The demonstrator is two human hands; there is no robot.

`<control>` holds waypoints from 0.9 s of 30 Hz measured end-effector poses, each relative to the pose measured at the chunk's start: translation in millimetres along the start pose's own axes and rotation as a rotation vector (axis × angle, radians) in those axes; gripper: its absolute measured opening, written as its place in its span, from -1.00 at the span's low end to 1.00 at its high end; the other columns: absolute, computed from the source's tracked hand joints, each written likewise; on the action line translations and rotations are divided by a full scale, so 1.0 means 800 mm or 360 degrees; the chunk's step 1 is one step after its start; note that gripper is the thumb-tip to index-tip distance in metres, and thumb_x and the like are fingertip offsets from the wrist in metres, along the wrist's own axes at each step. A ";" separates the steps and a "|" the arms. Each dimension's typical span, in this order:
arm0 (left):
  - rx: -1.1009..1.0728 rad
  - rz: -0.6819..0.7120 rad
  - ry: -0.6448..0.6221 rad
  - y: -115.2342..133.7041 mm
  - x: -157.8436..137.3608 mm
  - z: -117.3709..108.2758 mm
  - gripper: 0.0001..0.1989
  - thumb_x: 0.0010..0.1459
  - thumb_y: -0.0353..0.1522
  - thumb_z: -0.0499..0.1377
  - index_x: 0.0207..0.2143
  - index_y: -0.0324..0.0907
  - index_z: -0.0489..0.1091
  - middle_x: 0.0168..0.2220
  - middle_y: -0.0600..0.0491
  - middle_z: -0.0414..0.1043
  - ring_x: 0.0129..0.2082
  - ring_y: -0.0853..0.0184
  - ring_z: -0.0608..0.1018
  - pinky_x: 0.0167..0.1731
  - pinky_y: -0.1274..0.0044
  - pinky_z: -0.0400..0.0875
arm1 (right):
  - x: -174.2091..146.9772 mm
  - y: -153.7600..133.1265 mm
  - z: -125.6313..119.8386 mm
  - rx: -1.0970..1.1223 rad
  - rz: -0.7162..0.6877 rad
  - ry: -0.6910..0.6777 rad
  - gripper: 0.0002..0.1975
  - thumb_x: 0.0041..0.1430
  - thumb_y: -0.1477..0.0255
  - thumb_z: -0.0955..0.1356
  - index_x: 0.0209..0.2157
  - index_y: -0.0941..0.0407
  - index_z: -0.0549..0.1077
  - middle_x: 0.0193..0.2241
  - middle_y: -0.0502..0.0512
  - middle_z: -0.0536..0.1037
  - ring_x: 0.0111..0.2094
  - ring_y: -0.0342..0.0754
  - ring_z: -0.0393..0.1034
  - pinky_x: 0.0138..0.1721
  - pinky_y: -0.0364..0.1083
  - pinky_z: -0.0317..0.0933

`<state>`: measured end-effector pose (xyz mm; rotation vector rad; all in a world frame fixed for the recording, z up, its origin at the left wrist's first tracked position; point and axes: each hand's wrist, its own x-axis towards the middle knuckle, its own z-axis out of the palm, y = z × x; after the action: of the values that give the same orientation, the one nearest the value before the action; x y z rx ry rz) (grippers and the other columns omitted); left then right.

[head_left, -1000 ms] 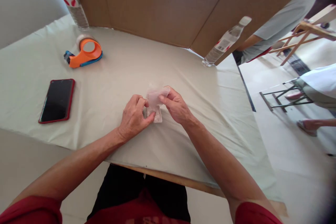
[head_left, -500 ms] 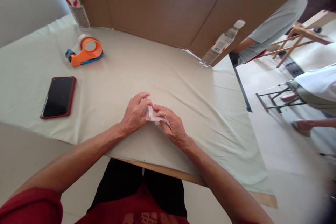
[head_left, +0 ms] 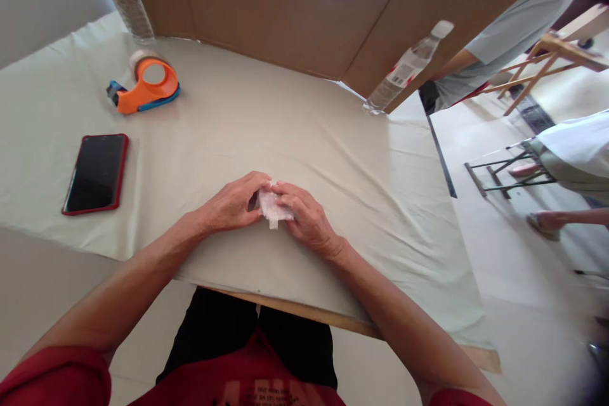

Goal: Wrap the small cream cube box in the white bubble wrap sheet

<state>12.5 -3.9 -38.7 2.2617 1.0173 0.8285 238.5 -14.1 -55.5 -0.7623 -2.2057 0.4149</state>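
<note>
Between my hands, near the table's front edge, is a small crumpled white piece (head_left: 275, 208), thin and partly see-through like plastic film or tissue; its exact kind does not show. My left hand (head_left: 234, 203) curls round its left side, thumb below and fingers above. On its right side, my right hand (head_left: 307, 216) has its fingers closed over the piece. Farther left lie a black phone with a red case (head_left: 96, 172) and an orange tape dispenser (head_left: 155, 85) holding a roll of tape.
A cardboard panel (head_left: 276, 6) stands along the table's back. Clear water bottles stand against it, a left bottle (head_left: 122, 0) and a right bottle (head_left: 404, 70). A pale cloth (head_left: 228, 114) covers the table. People sit beyond the right edge, near a folding stool (head_left: 504, 171).
My left hand has turned flatter and shifted slightly left. The white piece now shows more spread between my hands, with a small tab hanging toward me. The view has shifted slightly.
</note>
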 end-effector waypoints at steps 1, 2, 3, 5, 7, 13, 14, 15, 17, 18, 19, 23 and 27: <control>-0.0017 0.0004 0.0068 0.000 0.001 0.002 -0.69 0.10 -0.42 0.17 -0.07 -0.16 0.35 0.09 -0.17 0.44 0.04 0.21 0.53 -0.03 0.40 0.46 | 0.006 0.002 -0.002 0.0065 0.0020 0.0015 -0.79 0.27 0.58 0.27 -0.11 0.05 0.40 0.08 0.30 0.55 0.17 0.03 0.41 0.13 0.11 0.34; -0.0043 0.0004 0.0143 0.000 0.002 0.004 -0.69 0.06 -0.43 0.17 -0.09 -0.18 0.36 0.09 -0.18 0.44 0.04 0.21 0.53 -0.06 0.42 0.47 | 0.014 0.003 -0.005 0.0145 0.0062 0.0011 -0.79 0.26 0.58 0.27 -0.11 0.06 0.40 0.06 0.29 0.56 0.14 0.02 0.43 0.11 0.08 0.34; -0.0081 -0.0023 0.0216 0.001 0.004 0.003 -0.69 0.03 -0.44 0.18 -0.11 -0.19 0.38 0.08 -0.18 0.45 0.02 0.21 0.54 -0.09 0.44 0.48 | 0.022 0.004 -0.009 0.0237 0.0132 -0.0011 -0.79 0.25 0.57 0.29 -0.12 0.06 0.41 0.04 0.27 0.57 0.11 0.01 0.45 0.09 0.06 0.33; -0.0221 -0.0193 0.0305 0.006 0.007 -0.001 -0.72 0.02 -0.40 0.21 -0.15 -0.21 0.41 -0.06 -0.12 0.52 -0.16 0.28 0.58 -0.23 0.50 0.49 | 0.040 0.004 -0.018 0.0435 0.0341 -0.0087 -0.84 0.24 0.52 0.33 -0.14 0.06 0.42 -0.03 0.19 0.60 -0.01 -0.01 0.50 0.02 0.01 0.34; -0.0476 -0.0470 0.0287 0.012 0.010 -0.008 -0.76 0.05 -0.30 0.24 -0.21 -0.21 0.43 -0.31 0.01 0.54 -0.41 0.38 0.54 -0.41 0.56 0.45 | 0.055 0.003 -0.026 0.0651 0.0601 -0.0167 -0.88 0.22 0.41 0.38 -0.19 0.07 0.44 -0.19 0.09 0.61 -0.18 -0.05 0.51 -0.11 -0.04 0.34; -0.1105 -0.1076 0.0065 0.018 0.016 -0.016 -0.63 0.04 -0.08 0.29 -0.39 -0.21 0.37 -0.50 0.08 0.45 -0.64 0.43 0.46 -0.62 0.56 0.42 | 0.059 0.002 -0.021 0.1288 0.1145 -0.0201 -0.58 0.07 0.13 0.49 -0.13 0.10 0.46 -0.24 0.08 0.59 -0.24 -0.06 0.48 -0.22 -0.09 0.35; -0.1112 -0.1123 0.0048 0.017 0.016 -0.015 -0.62 0.04 -0.07 0.29 -0.39 -0.21 0.37 -0.51 0.08 0.45 -0.64 0.42 0.47 -0.63 0.55 0.42 | 0.056 0.002 -0.017 0.1326 0.1161 -0.0209 -0.49 0.03 0.14 0.52 -0.06 0.10 0.44 -0.17 0.11 0.60 -0.18 -0.04 0.49 -0.18 -0.07 0.37; -0.1092 -0.1152 0.0026 0.016 0.016 -0.014 -0.61 0.05 -0.06 0.28 -0.38 -0.22 0.37 -0.53 0.08 0.44 -0.65 0.41 0.47 -0.64 0.55 0.41 | 0.052 0.002 -0.013 0.1344 0.1159 -0.0216 -0.38 -0.02 0.15 0.55 0.03 0.09 0.40 -0.10 0.14 0.59 -0.13 -0.01 0.50 -0.14 -0.06 0.38; -0.0936 -0.1134 0.0015 0.014 0.015 -0.014 -0.60 0.09 -0.03 0.24 -0.37 -0.22 0.39 -0.57 0.09 0.42 -0.64 0.40 0.45 -0.65 0.57 0.36 | 0.046 0.003 -0.006 0.1338 0.1147 -0.0193 -0.18 -0.10 0.19 0.58 0.17 0.08 0.30 0.01 0.20 0.56 -0.06 0.03 0.50 -0.07 -0.03 0.39; -0.0814 -0.1092 0.0028 0.014 0.014 -0.015 -0.58 0.11 -0.01 0.22 -0.38 -0.22 0.41 -0.57 0.09 0.42 -0.62 0.40 0.45 -0.63 0.57 0.34 | 0.044 0.003 -0.003 0.1326 0.1154 -0.0169 -0.13 -0.10 0.19 0.58 0.21 0.08 0.26 0.03 0.22 0.55 -0.04 0.04 0.50 -0.05 -0.01 0.39; -0.0699 -0.1038 0.0042 0.013 0.014 -0.016 -0.56 0.11 0.00 0.20 -0.39 -0.23 0.42 -0.56 0.09 0.42 -0.59 0.39 0.46 -0.60 0.58 0.33 | 0.043 0.004 -0.001 0.1320 0.1170 -0.0156 -0.10 -0.09 0.17 0.58 0.24 0.08 0.23 0.03 0.23 0.55 -0.03 0.05 0.50 -0.04 0.00 0.40; -0.0673 -0.0834 -0.0046 0.010 0.012 -0.020 -0.51 0.02 -0.04 0.30 -0.16 -0.24 0.47 -0.28 -0.01 0.55 -0.34 0.28 0.56 -0.39 0.52 0.44 | 0.040 0.006 0.004 0.1351 0.1252 -0.0197 0.03 -0.10 0.10 0.57 0.33 0.08 0.11 -0.02 0.24 0.59 -0.06 0.09 0.53 -0.05 0.05 0.42; -0.0893 -0.0841 -0.0051 0.001 0.009 -0.015 -0.15 -0.02 -0.16 0.36 0.28 -0.23 0.16 -0.09 -0.13 0.54 -0.18 0.22 0.60 -0.25 0.45 0.49 | 0.035 0.010 0.002 0.1028 0.1199 -0.0179 0.02 -0.05 0.04 0.53 0.34 0.12 0.10 -0.02 0.28 0.57 -0.08 0.11 0.51 -0.02 0.11 0.37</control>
<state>8.0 4.1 -27.5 1.4427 1.1234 0.7231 225.0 10.2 -45.1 -1.1786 -1.6297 1.4774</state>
